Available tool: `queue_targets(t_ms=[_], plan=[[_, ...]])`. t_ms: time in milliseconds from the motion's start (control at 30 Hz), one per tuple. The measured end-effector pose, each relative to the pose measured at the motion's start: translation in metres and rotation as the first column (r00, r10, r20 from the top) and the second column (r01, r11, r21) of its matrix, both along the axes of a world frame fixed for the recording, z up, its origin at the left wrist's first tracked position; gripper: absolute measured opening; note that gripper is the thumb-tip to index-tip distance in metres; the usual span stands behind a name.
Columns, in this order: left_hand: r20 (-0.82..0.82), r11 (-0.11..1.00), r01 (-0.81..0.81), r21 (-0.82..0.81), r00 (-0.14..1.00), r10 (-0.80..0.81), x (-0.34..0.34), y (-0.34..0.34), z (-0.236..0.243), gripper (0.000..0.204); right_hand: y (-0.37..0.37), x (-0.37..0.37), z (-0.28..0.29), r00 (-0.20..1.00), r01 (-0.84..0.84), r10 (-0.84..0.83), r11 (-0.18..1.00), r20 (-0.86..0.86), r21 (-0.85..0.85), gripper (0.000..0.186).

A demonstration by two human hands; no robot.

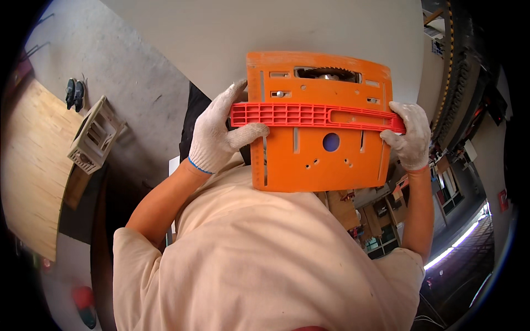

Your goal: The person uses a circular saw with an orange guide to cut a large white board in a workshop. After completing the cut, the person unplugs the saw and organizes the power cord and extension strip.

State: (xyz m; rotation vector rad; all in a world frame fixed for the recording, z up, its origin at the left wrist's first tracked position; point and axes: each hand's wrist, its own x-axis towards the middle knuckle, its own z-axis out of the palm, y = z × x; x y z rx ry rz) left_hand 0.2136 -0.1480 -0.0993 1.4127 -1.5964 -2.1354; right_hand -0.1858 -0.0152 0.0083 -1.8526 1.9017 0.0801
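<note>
In front of my torso is the flat orange top of a small table saw [287,160], with slots, holes and one round blue-violet opening. A toothed circular saw blade [330,72] shows in the long slot near its far edge. Lying across the top from side to side is a red ribbed plastic fence bar [292,115]. My gloved left hand [221,126] is closed round the bar's left end, thumb on the near side. At the other end my gloved right hand [409,135] grips the bar likewise. Whether the fingers also press the orange top is hidden.
Beyond the saw top stretches a wide pale grey surface [265,27]. Off to the left are a cream slatted stool [96,134], a pair of dark shoes [75,94] and a light wooden tabletop [33,165]. Cluttered shelves and a bright strip [458,240] lie right.
</note>
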Motion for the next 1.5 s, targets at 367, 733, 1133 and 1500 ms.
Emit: queue_targets(t_ms=[367,733,1133,1500], plan=[[0.025,0.645,-0.111,0.756,0.99,0.141,-0.006,-0.028,-0.02,0.071,-0.009,0.0,-0.004,0.999,-0.026,0.028,0.997,-0.017,0.076,0.073],[0.077,0.622,-0.204,0.756,0.971,0.225,-0.01,-0.019,-0.023,0.049,-0.007,0.008,0.009,0.999,-0.022,0.028,0.989,-0.037,0.149,0.074],[0.227,0.526,-0.413,0.743,0.896,0.382,-0.021,-0.003,-0.008,0.038,-0.007,0.021,0.02,0.996,-0.007,0.021,0.988,-0.087,0.152,0.07],[0.23,0.424,-0.576,0.699,0.742,0.629,-0.035,0.016,0.004,0.033,-0.007,0.013,0.008,0.998,-0.01,0.015,0.996,-0.058,0.084,0.07]])
